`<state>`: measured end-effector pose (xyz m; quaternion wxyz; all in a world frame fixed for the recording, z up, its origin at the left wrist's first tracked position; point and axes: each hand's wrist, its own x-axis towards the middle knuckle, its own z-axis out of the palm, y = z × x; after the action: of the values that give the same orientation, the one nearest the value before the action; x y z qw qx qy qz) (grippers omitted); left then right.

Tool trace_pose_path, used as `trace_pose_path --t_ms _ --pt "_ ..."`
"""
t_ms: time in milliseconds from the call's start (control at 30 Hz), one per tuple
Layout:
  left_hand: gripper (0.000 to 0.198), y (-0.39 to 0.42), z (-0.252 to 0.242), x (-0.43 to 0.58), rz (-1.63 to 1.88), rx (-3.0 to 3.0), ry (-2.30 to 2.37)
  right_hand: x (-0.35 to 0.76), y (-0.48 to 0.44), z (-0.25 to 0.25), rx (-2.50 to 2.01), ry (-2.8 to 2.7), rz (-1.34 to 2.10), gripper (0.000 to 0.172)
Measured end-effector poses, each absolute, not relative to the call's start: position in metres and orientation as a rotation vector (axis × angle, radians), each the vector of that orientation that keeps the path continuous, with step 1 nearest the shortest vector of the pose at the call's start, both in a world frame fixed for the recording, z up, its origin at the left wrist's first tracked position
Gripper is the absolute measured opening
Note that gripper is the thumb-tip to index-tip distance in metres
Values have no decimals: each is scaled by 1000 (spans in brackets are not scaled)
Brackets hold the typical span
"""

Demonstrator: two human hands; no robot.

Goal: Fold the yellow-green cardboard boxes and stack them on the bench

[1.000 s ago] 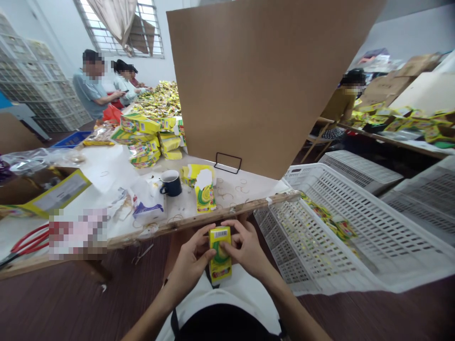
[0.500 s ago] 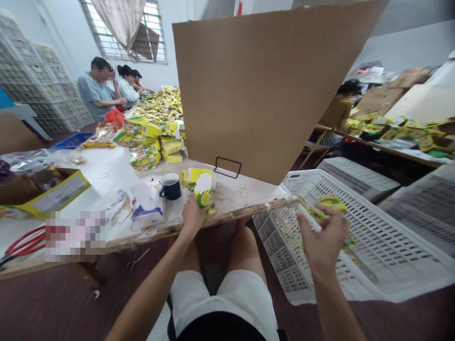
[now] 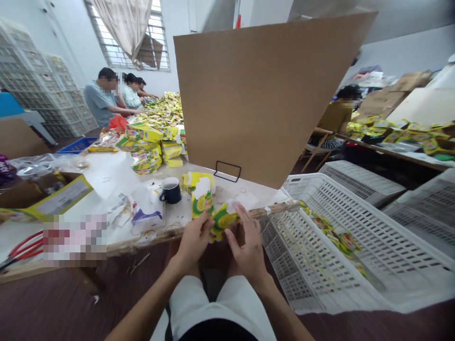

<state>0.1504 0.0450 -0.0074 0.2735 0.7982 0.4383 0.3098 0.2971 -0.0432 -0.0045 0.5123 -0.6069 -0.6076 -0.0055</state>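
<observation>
In the head view, a small yellow-and-green printed carton (image 3: 224,220) is between my hands at the table's front edge. My left hand (image 3: 194,240) pinches its left end. At its right end is my right hand (image 3: 249,244), thumb and fingers around it and partly hiding it; the thumb is near the carton's lower side. Just beyond my left hand, another yellow-and-green carton (image 3: 202,201) with a white flap lies on the table, partly over more yellow cardboard (image 3: 188,182). A dark blue mug (image 3: 171,192) stands to the left.
A white plastic crate (image 3: 391,246) with yellow packets (image 3: 332,234) stands right. A big cardboard sheet (image 3: 263,99) rises behind. On the left are tissues (image 3: 147,210), red-handled pliers (image 3: 26,248), an open box (image 3: 53,194) and stacked cartons (image 3: 147,156). Several people sit farther off.
My right hand has moved left from over the crate to the table edge, joining the left hand. My left hand has shifted slightly down and now grips the carton between both hands.
</observation>
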Motion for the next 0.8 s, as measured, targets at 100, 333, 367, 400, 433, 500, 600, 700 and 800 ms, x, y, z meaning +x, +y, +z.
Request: trace_pose_path --t_ms 100,333,367,400,433,500,600,700,800 --pt "21 12 -2 144 986 1937 895 285 -44 -4 -1436 -1439 129 45" --pt "36 -5 -5 138 731 1322 575 273 -54 -1 -1220 -1139 631 29" --pt "39 -6 -7 139 686 1209 535 272 -56 1 -1201 -1141 660 26" --pt "41 -8 -8 140 657 1116 513 270 -58 2 -1196 -1148 677 24" --pt "41 -9 -10 142 641 1051 506 269 -59 2 -1199 -1150 685 22" --pt "40 -11 -13 144 624 996 509 267 -62 0 -1226 -1124 669 20" --pt "39 -10 -17 147 666 964 521 269 -65 -7 -1310 -1031 522 34" --pt "40 -6 -21 148 777 964 558 273 -66 -13 -1349 -1059 569 37" --pt "39 -4 -25 149 835 1078 614 276 -65 -18 -1362 -1124 725 27"
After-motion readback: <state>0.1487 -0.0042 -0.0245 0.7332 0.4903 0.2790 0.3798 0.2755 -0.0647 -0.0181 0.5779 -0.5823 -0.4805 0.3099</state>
